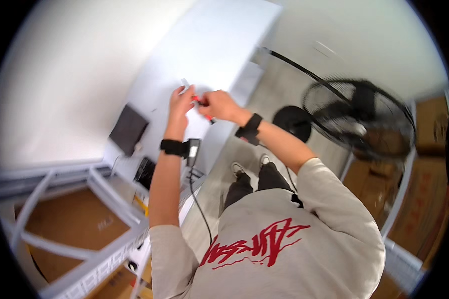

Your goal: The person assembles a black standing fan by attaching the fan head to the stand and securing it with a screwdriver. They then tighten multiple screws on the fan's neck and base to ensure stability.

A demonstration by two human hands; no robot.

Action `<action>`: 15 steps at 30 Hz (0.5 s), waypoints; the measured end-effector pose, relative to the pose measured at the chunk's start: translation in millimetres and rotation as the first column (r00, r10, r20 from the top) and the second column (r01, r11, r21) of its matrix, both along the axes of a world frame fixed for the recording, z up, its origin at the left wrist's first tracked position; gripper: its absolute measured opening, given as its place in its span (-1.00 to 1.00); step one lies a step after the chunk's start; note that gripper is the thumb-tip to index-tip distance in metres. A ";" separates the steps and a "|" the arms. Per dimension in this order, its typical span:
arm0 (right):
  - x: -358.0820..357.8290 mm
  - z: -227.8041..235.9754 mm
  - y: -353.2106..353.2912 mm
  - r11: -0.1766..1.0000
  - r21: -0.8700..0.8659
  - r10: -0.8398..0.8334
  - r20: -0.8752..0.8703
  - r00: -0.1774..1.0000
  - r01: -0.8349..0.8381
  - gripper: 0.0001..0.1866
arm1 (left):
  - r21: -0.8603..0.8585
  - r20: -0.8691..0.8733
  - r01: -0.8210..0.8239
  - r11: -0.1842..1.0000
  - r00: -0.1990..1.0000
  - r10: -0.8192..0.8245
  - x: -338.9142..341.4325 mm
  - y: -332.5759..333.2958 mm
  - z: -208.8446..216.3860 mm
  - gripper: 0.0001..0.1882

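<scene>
Above the white table (204,45), both of my hands meet on a slim red-and-black tool (208,117). It looks like a utility knife, with a pale flat strip at its far end, but blur hides its exact kind. My left hand (180,105) pinches it near the pale strip. From the right, my right hand (219,105) has its fingers closed round the middle, and the red-and-black rear end sticks out below. A black strap with a small box (192,151) sits on my left wrist, and another black strap (249,128) on my right.
A dark flat pad (128,128) lies on the table's near left part. To the right stands a black fan (359,117) with a round base (292,123). Shelving with cardboard boxes (416,209) is at the right; a white metal frame (110,197) and brown cardboard (70,224) are lower left.
</scene>
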State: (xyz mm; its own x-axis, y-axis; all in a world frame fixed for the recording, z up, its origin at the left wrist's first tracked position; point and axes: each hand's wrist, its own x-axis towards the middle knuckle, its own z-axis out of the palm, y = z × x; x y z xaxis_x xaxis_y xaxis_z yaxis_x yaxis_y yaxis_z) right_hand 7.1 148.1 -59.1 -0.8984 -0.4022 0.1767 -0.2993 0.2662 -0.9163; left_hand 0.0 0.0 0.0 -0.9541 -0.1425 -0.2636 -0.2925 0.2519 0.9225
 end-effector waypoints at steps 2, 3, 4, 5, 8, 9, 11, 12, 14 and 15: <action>3.1 -1.6 -9.6 0.964 -0.129 -0.241 -0.043 0.969 0.234 -0.75 | 0.054 0.078 0.154 0.987 0.984 -0.158 -19.8 17.0 16.3 -0.59; -22.7 -19.4 15.6 0.978 -0.081 -0.205 -0.168 0.964 0.194 -0.75 | 0.207 -0.068 0.225 0.952 0.974 -0.216 -41.4 32.4 -14.1 -0.67; 10.6 -31.7 45.4 0.963 0.042 -0.264 -0.083 0.961 0.268 -0.73 | 0.329 0.031 0.251 0.910 0.961 -0.276 -26.0 59.7 -40.8 -0.70; 32.6 -24.0 34.1 0.940 0.015 -0.341 -0.041 0.939 0.342 -0.71 | 0.304 0.089 0.300 0.904 0.936 -0.340 -19.2 56.0 -27.6 -0.73; 75.0 -44.3 10.3 0.879 -0.098 -0.468 0.000 0.884 0.466 -0.66 | 0.333 0.052 0.365 0.869 0.914 -0.403 -14.4 43.1 -36.9 -0.74; 93.5 -52.1 18.4 0.881 -0.037 -0.472 0.002 0.881 0.472 -0.66 | 0.348 0.027 0.408 0.844 0.896 -0.444 -16.4 44.7 -39.9 -0.75; 141.9 -76.5 46.5 0.886 0.127 -0.457 0.060 0.888 0.447 -0.69 | 0.383 -0.014 0.482 0.788 0.856 -0.517 -14.6 53.5 -43.2 -0.75; 174.5 -93.7 64.4 0.871 0.198 -0.476 0.119 0.871 0.449 -0.71 | 0.415 -0.016 0.470 0.779 0.860 -0.511 -0.5 64.6 -36.8 -0.78; 199.1 -131.6 81.0 0.810 0.283 -0.576 0.217 0.788 0.514 -0.73 | 0.321 -0.101 0.553 0.769 0.827 -0.553 -18.7 64.8 -20.7 -0.80; 226.6 -148.6 99.9 0.792 0.323 -0.594 0.212 0.776 0.518 -0.73 | 0.306 -0.136 0.578 0.756 0.813 -0.567 -16.9 65.5 -20.8 -0.81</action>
